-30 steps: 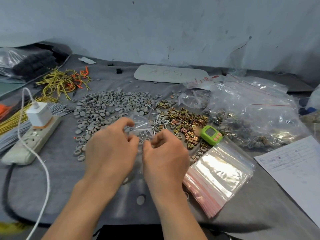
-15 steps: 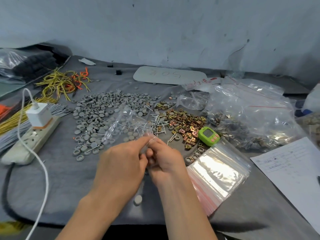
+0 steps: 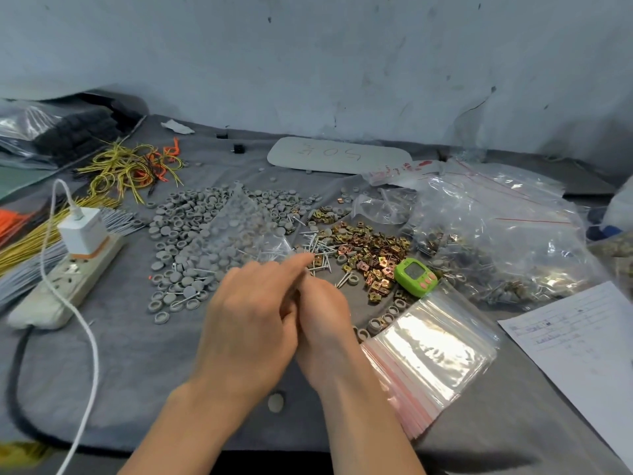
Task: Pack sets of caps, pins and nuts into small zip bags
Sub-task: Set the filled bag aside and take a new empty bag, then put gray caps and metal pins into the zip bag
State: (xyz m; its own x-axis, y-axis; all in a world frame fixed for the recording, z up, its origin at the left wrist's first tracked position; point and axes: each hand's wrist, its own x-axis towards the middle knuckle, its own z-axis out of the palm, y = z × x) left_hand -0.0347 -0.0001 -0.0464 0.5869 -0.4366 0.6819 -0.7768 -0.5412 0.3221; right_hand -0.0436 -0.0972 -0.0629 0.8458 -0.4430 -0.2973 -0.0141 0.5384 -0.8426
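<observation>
A small clear zip bag point(image 3: 239, 231) stretches up and to the left from my fingertips, over the pile of grey caps point(image 3: 191, 241). My left hand point(image 3: 250, 320) pinches the bag's lower corner. My right hand point(image 3: 323, 313) is pressed against the left, its fingers mostly hidden behind it at the same corner. Silver pins point(image 3: 317, 246) lie just beyond my fingers. Brass-coloured nuts point(image 3: 370, 248) are heaped to the right of the pins. A stack of empty zip bags point(image 3: 431, 351) with red strips lies at the right of my hands.
A green counter point(image 3: 415, 276) sits by the nuts. Large clear bags point(image 3: 496, 231) of parts fill the right side, with a printed sheet point(image 3: 582, 354) in front. A power strip with charger point(image 3: 68, 265) and yellow wire bundles point(image 3: 130, 166) lie left. One loose cap point(image 3: 275, 402) rests between my wrists.
My hands have drawn together from apart, and the small bag now lies stretched farther out to the left over the caps.
</observation>
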